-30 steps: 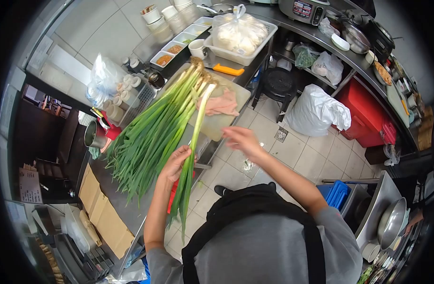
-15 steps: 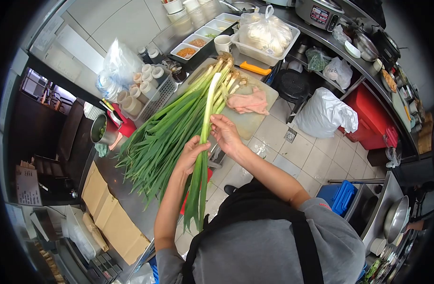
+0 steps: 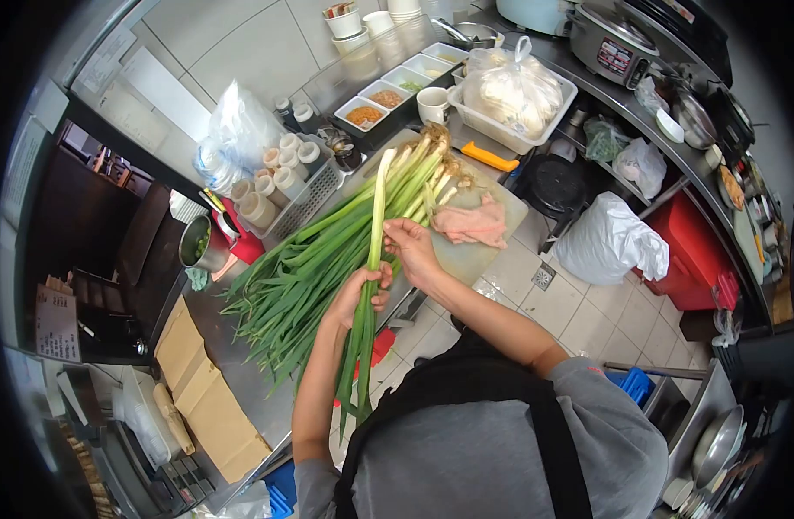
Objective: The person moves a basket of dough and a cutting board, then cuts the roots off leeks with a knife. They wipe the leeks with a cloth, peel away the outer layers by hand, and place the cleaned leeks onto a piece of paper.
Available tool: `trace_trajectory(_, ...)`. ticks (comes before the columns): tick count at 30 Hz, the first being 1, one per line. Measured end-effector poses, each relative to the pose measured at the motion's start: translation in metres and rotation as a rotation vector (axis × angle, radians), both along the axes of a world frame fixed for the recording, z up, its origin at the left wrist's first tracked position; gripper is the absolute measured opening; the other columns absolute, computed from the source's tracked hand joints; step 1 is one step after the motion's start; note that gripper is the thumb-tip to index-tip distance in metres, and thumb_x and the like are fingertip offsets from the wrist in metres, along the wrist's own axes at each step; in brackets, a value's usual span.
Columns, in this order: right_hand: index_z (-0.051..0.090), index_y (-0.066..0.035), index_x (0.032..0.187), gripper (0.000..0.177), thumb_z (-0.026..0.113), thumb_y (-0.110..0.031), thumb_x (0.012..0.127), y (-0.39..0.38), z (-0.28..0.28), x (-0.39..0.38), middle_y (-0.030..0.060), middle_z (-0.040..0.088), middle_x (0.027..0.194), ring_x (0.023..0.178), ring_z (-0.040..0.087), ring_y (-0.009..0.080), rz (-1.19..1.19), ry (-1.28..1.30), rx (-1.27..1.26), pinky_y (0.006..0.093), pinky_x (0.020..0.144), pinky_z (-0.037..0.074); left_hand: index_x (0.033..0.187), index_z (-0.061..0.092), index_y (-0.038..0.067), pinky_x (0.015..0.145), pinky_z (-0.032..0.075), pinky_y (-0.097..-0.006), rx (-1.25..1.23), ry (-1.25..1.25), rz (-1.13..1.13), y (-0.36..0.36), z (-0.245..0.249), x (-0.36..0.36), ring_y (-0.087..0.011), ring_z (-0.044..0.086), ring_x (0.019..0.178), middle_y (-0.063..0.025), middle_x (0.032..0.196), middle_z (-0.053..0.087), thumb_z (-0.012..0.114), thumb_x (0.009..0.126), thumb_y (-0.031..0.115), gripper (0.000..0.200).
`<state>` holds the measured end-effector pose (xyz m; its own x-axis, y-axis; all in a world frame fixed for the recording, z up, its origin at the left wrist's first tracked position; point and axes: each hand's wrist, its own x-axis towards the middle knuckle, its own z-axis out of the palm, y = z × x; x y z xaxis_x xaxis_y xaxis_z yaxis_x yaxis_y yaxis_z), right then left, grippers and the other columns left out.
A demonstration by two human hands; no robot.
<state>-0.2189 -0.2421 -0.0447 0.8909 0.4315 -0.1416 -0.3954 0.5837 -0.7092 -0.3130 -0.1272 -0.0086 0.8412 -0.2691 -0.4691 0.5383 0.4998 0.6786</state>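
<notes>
Spring onion (image 3: 380, 190) gripped in curled left hand (image 3: 355, 296), right hand (image 3: 413, 253) pinching its side; pink cloth (image 3: 471, 225) at two o'clock.

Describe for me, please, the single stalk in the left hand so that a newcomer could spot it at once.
Across the metal counter and cutting board lies a big bundle of green onions. Overlapping it in view, the left hand grips one long stalk, set apart by being held singly, its pale tip showing no shaggy roots.
</notes>
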Motion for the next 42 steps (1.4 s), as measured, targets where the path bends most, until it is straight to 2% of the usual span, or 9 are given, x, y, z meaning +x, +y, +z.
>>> trace_trajectory(8,0.058,-0.002,0.083,0.007,0.056,-0.009,0.085,0.005,0.011,0.043,-0.0006,0.056,0.069,0.060,0.050,0.0067,0.049,-0.216,-0.203,0.0205,0.056,0.042,0.099,0.049,0.014,0.045,0.027,-0.0204,-0.318,-0.043,0.089,0.000,0.007,0.020,-0.0092,0.037,0.051,-0.0048,0.088,0.048,0.050,0.083,0.026,0.021)
trace_trajectory(14,0.056,-0.004,0.087,0.011,0.052,-0.014,0.088,-0.003,0.000,0.062,-0.0005,0.055,0.070,0.060,0.051,0.0073,0.108,-0.181,-0.149,0.0201,0.056,0.042,0.109,0.052,0.009,0.062,0.049,-0.0283,0.089,-0.062,0.326,-0.014,0.009,0.022,-0.0162,0.055,0.078,-0.0061,0.091,0.051,0.047,0.088,0.029,0.029)
trace_trajectory(17,0.056,-0.005,0.090,0.014,0.054,-0.019,0.090,-0.008,-0.003,0.066,-0.0003,0.057,0.073,0.062,0.053,0.0074,0.132,-0.107,-0.120,0.0200,0.056,0.044,0.115,0.052,0.004,0.070,0.053,-0.0338,0.345,-0.154,0.199,-0.004,0.011,0.025,-0.0168,0.058,0.081,-0.0057,0.087,0.052,0.046,0.090,0.030,0.037)
trace_trajectory(21,0.058,-0.005,0.095,0.019,0.058,-0.024,0.089,-0.022,0.012,0.054,0.0005,0.061,0.079,0.065,0.056,0.0068,0.204,-0.035,-0.089,0.0193,0.057,0.046,0.115,0.052,0.001,0.062,0.054,-0.0309,0.539,-0.157,0.204,-0.009,0.012,0.025,-0.0143,0.060,0.069,-0.0041,0.079,0.052,0.043,0.093,0.023,0.032)
trace_trajectory(23,0.060,-0.006,0.099,0.019,0.063,-0.019,0.086,-0.020,-0.006,0.056,0.0022,0.064,0.086,0.064,0.057,0.0061,0.283,-0.195,-0.154,0.0182,0.055,0.046,0.117,0.052,0.001,0.059,0.054,-0.0298,0.598,-0.178,0.222,-0.013,0.011,0.026,-0.0135,0.060,0.068,-0.0043,0.080,0.052,0.040,0.095,0.020,0.031)
trace_trajectory(28,0.057,-0.006,0.091,0.009,0.058,-0.013,0.087,-0.028,-0.008,0.067,0.0019,0.062,0.081,0.064,0.058,0.0086,0.249,-0.087,-0.125,0.0204,0.057,0.048,0.116,0.053,0.001,0.055,0.050,-0.0241,0.681,-0.175,0.184,-0.014,0.009,0.015,-0.0100,0.059,0.065,-0.0040,0.079,0.054,0.039,0.095,0.022,0.033)
trace_trajectory(32,0.052,-0.003,0.088,0.003,0.051,-0.005,0.088,-0.041,0.012,0.101,0.0075,0.060,0.083,0.070,0.062,0.0169,0.100,0.063,-0.031,0.0249,0.062,0.052,0.113,0.056,0.002,0.056,0.042,-0.0221,0.894,-0.181,0.088,-0.007,-0.002,0.000,-0.0063,0.055,0.062,-0.0035,0.076,0.057,0.040,0.095,0.021,0.031)
trace_trajectory(38,0.048,0.003,0.087,0.003,0.047,0.000,0.087,-0.060,0.006,0.165,0.0149,0.057,0.086,0.087,0.065,0.0301,-0.104,0.098,0.106,0.0339,0.076,0.055,0.115,0.054,0.001,0.062,0.044,-0.0268,1.117,-0.286,0.127,-0.016,-0.031,-0.018,-0.0130,0.058,0.065,-0.0065,0.086,0.056,0.049,0.092,0.015,0.028)
trace_trajectory(42,0.048,0.003,0.086,0.003,0.047,0.000,0.087,-0.071,-0.007,0.191,0.0143,0.058,0.085,0.082,0.066,0.0286,-0.213,0.047,0.053,0.0333,0.073,0.056,0.117,0.054,0.004,0.065,0.046,-0.0298,1.180,-0.335,0.199,-0.029,-0.021,-0.027,-0.0169,0.060,0.070,-0.0109,0.093,0.057,0.050,0.090,0.012,0.028)
